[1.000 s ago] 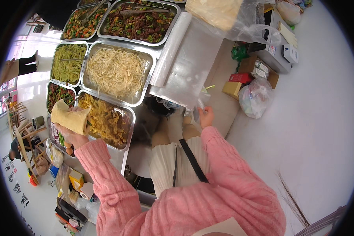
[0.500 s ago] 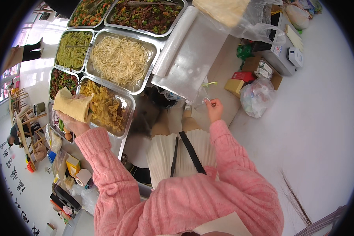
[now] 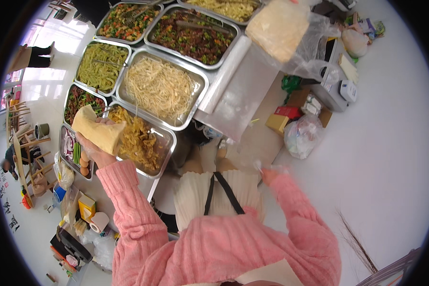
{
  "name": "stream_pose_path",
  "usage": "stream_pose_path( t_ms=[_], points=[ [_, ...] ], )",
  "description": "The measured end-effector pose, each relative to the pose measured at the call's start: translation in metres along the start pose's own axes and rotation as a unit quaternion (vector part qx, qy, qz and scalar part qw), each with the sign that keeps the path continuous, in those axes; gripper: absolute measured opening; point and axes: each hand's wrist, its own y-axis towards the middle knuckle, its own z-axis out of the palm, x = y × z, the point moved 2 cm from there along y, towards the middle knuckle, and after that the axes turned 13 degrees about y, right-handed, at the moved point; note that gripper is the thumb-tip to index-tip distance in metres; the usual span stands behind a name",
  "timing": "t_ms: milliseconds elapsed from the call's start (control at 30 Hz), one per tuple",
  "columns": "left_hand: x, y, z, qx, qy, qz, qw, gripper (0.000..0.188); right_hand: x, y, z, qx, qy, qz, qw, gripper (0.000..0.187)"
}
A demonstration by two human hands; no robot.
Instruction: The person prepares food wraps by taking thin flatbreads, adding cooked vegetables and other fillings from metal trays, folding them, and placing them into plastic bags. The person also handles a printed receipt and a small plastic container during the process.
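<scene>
The right hand (image 3: 270,177) has drawn back from the counter's (image 3: 238,102) near edge, seemingly pinching clear plastic (image 3: 258,166), now well apart. The left hand (image 3: 99,151) clasps folded flatbread (image 3: 97,132).

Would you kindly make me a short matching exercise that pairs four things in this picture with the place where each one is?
Things
1. folded flatbread
2. clear plastic roll
3. brown eggs
4. red box

Places
A. beside the filled clear bag
B. near the purple onion slices
C. in the left hand
D. alongside the tray of pale strands

Pairs: 1-C, 2-D, 3-B, 4-A.
</scene>
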Motion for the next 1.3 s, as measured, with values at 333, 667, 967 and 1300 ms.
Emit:
stream_pose_path(
  t_ms=[333,667,967,1300],
  points=[
    [-0.021,-0.04,0.082,0.12,-0.078,-0.064,0.988,0.071,0.211,-0.114,-0.205,-0.191,0.712,-0.267,0.62,0.064],
    [-0.001,-0.062,0.169,0.149,-0.175,-0.171,0.958,0.067,0.312,-0.064,-0.336,0.04,0.829,-0.367,0.419,0.032],
    [0.096,-0.035,0.263,0.198,-0.141,-0.25,0.937,0.074,0.266,0.009,-0.352,-0.006,0.755,-0.353,0.553,0.042],
    [0.177,-0.005,0.321,0.191,-0.051,-0.344,0.918,0.075,0.259,0.091,-0.406,0.218,0.745,-0.242,0.582,0.059]
  ],
)
